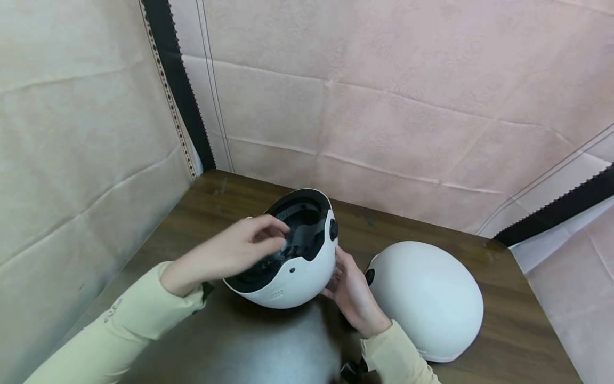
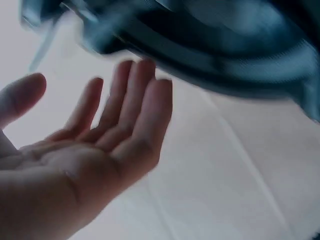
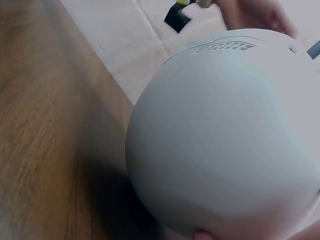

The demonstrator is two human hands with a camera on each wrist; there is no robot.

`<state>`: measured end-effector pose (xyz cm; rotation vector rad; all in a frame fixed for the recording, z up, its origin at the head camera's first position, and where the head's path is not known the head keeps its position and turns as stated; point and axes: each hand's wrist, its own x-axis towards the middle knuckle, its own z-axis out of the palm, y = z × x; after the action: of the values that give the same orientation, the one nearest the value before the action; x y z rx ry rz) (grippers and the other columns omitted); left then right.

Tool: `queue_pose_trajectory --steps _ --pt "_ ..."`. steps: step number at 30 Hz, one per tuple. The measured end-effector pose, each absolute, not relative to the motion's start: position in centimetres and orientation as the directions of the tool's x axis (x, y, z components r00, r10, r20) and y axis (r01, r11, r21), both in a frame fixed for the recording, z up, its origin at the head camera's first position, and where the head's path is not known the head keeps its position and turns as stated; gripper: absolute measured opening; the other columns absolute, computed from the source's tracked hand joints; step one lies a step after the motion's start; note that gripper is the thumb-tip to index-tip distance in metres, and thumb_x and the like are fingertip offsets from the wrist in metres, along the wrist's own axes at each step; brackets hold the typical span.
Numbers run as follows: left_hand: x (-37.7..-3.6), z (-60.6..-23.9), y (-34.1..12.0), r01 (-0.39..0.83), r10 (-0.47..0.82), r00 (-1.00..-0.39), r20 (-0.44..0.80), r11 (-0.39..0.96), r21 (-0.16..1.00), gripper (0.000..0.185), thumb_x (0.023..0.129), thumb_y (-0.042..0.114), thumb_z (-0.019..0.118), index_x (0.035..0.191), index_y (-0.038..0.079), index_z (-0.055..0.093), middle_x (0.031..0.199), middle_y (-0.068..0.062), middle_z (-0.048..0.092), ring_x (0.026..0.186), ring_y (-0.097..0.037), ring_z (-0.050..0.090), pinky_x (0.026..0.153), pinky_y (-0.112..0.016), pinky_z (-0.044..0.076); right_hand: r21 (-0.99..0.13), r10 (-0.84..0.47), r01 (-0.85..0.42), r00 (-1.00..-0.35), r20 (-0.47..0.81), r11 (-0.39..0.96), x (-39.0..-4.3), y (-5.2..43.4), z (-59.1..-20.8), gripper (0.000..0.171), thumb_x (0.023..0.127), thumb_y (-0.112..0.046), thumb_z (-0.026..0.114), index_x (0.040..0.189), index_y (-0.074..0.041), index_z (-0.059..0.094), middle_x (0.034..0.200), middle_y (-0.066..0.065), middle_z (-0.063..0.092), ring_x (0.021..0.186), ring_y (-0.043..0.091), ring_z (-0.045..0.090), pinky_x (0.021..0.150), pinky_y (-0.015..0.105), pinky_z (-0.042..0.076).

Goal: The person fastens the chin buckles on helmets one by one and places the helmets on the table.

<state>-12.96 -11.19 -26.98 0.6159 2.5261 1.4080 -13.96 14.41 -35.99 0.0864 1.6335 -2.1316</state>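
A white helmet (image 1: 307, 282) is tilted with its black-lined inside facing up and toward the left. My right hand (image 1: 352, 296) holds it at the right side of the shell, thumb low and fingers partly hidden. In the right wrist view the smooth shell (image 3: 215, 140) fills much of the picture, and only a fingertip and part of the hand show at the bottom edge. My left hand (image 1: 237, 249) hovers over the helmet's opening. The left wrist view shows its fingers (image 2: 135, 110) loosely bent, holding nothing, close to the blurred dark lining (image 2: 210, 75).
A second white helmet (image 1: 427, 298) rests dome up on the wooden table (image 1: 518, 314), right of my right forearm. A black strap piece (image 1: 352, 372) lies near the front. Pale cloth walls (image 1: 384, 106) stand behind and on both sides.
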Motion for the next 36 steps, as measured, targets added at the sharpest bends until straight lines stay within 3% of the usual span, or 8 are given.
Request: queue_pose_trajectory --steps 7,13,20,26,32,36 --pt "-12.4 -26.4 -8.6 0.281 0.505 -0.863 0.015 0.454 0.846 0.032 0.095 0.029 0.056 0.121 0.010 0.057 0.092 0.003 0.061 0.084 -0.013 0.058 0.078 -0.033 0.047 -0.903 -0.322 0.382 -0.895 -0.308 -0.198 -13.6 13.9 -36.0 0.055 0.091 -0.056 0.048 0.123 -0.011 0.057 0.115 0.010 0.056 0.109 0.026 0.052 0.091 0.046 0.042" --pt "-12.7 -26.6 -7.8 0.250 0.493 -0.870 -0.026 0.486 0.838 0.033 0.092 0.029 0.060 0.117 0.007 0.059 0.092 0.004 0.063 0.085 -0.010 0.060 0.079 -0.032 0.048 -0.912 -0.354 0.366 -0.891 -0.285 -0.188 -13.3 13.8 -35.8 0.057 0.093 -0.055 0.043 0.129 -0.012 0.052 0.126 0.011 0.053 0.115 0.026 0.048 0.090 0.044 0.041" --pt "-12.9 -26.7 -7.5 0.275 0.421 -0.907 0.029 0.536 0.798 0.031 0.087 0.024 0.066 0.111 0.005 0.060 0.090 0.001 0.060 0.082 -0.012 0.056 0.075 -0.029 0.047 -0.916 -0.327 0.363 -0.898 -0.295 -0.171 -12.9 13.6 -35.4 0.058 0.092 -0.054 0.048 0.135 -0.015 0.046 0.136 0.009 0.043 0.121 0.025 0.046 0.095 0.046 0.039" --pt "-12.6 -26.6 -7.3 0.284 0.337 -0.937 0.089 0.590 0.756 0.030 0.085 0.023 0.069 0.110 0.011 0.056 0.088 -0.003 0.052 0.073 -0.016 0.051 0.066 -0.030 0.045 -0.920 -0.286 0.358 -0.908 -0.304 -0.158 -12.7 13.4 -35.2 0.055 0.092 -0.051 0.050 0.132 -0.014 0.048 0.129 0.013 0.050 0.112 0.027 0.054 0.094 0.046 0.041" --pt "-12.4 -26.5 -7.1 0.307 0.359 -0.928 0.103 0.578 0.756 0.018 0.084 0.019 0.071 0.095 0.011 0.059 0.077 0.002 0.058 0.069 -0.013 0.054 0.063 -0.029 0.045 -0.926 -0.282 0.336 -0.917 -0.281 -0.170 -12.5 13.3 -35.0 0.049 0.095 -0.044 0.048 0.131 -0.010 0.049 0.123 0.013 0.057 0.110 0.025 0.056 0.094 0.045 0.040" --pt "-12.4 -26.5 -7.1 0.303 0.345 -0.934 0.099 0.613 0.730 0.017 0.083 0.021 0.071 0.093 0.012 0.061 0.075 0.004 0.058 0.068 -0.011 0.054 0.062 -0.028 0.045 -0.930 -0.281 0.325 -0.921 -0.271 -0.169 -12.4 13.3 -34.8 0.047 0.096 -0.042 0.048 0.131 -0.010 0.050 0.124 0.013 0.056 0.112 0.025 0.055 0.095 0.045 0.040"
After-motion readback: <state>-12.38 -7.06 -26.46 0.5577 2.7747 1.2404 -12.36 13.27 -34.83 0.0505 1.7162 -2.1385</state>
